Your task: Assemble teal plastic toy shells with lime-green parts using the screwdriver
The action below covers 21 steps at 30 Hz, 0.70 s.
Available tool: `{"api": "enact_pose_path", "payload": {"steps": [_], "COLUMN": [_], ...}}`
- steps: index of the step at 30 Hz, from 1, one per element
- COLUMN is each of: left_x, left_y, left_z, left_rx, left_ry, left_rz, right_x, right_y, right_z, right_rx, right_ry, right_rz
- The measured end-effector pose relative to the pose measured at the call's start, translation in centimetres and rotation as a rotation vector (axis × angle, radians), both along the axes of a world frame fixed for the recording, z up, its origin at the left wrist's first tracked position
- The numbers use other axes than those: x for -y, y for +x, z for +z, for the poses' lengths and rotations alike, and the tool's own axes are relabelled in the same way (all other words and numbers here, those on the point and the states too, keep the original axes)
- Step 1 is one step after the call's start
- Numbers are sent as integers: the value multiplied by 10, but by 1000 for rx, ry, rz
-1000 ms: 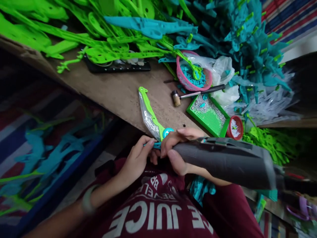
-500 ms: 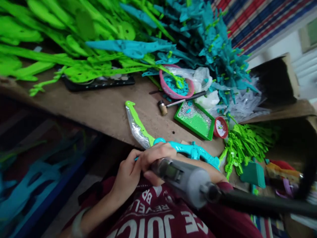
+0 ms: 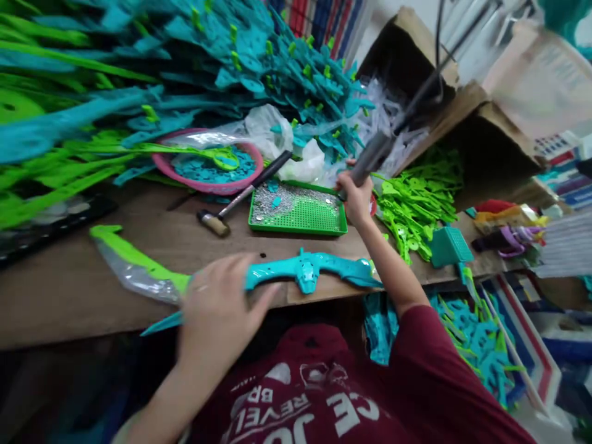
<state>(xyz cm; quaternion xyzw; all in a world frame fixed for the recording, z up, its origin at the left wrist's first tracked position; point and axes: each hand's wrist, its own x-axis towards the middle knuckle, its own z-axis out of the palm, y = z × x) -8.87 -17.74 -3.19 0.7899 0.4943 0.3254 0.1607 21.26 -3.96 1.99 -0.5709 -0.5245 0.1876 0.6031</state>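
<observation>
1. The right hand (image 3: 356, 197) has gone from the lap out to the far side of the desk (image 3: 194, 246). Its fingers are closed round the grey power tool (image 3: 377, 154), which now stands tilted up beside the green tray (image 3: 300, 219), cord trailing upward.
2. The left hand (image 3: 217, 308) has shifted from a pinch at the toy's joint to a flat press. Its fingers lie spread and loosely curled over the near desk edge, resting on the toy sword (image 3: 305, 271) where the teal hilt meets the green blade (image 3: 124, 253).
3. The sword has come up from the lap and now lies flat along the near desk edge, the hilt to the right and the blade, in clear wrap, to the left.
4. I judge that the tool work on this piece is over for now, since tool and toy are well apart.
5. The hammer (image 3: 240, 194) lies untouched between the pink basket (image 3: 208, 179) and the tray.
</observation>
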Motion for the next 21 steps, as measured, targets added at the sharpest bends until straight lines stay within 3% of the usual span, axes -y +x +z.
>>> {"api": "enact_pose_path", "payload": {"steps": [2, 3, 5, 6, 7, 8, 10, 13, 16, 18, 21], "left_x": [-17, -25, -35, -36, -35, -32, -24, -7, 10, 16, 14], "left_y": [35, 47, 62, 64, 65, 64, 62, 63, 70, 78, 89], "left_z": [2, 0, -4, -6, -9, -10, -14, -22, -34, -40, -39], "left_rx": [-197, -264, -347, -373, -394, -412, -425, -322, -243, -271, -207], "left_ry": [75, 74, 66, 72, 86, 102, 134, 245, 285, 238, 171], "left_rz": [-127, -156, -117, -59, 7, 70, 135, -11, -260, -316, -332], "right_x": [14, 26, 52, 62, 67, 65, 40, -21, -61, -70, -70], "right_y": [15, 17, 12, 5, -7, -21, -54, -101, -129, -132, -127], "right_z": [-4, -2, 5, 10, 14, 17, 19, 5, -17, -22, -15], "right_rx": [212, 373, 708, 828, 946, 1098, 1344, 1600, 1740, 1791, 1819], "right_ry": [36, 129, 402, 599, 738, 720, 539, 441, 518, 559, 498], "right_rz": [-148, -264, -489, -516, -392, -136, 405, 762, 951, 978, 999]}}
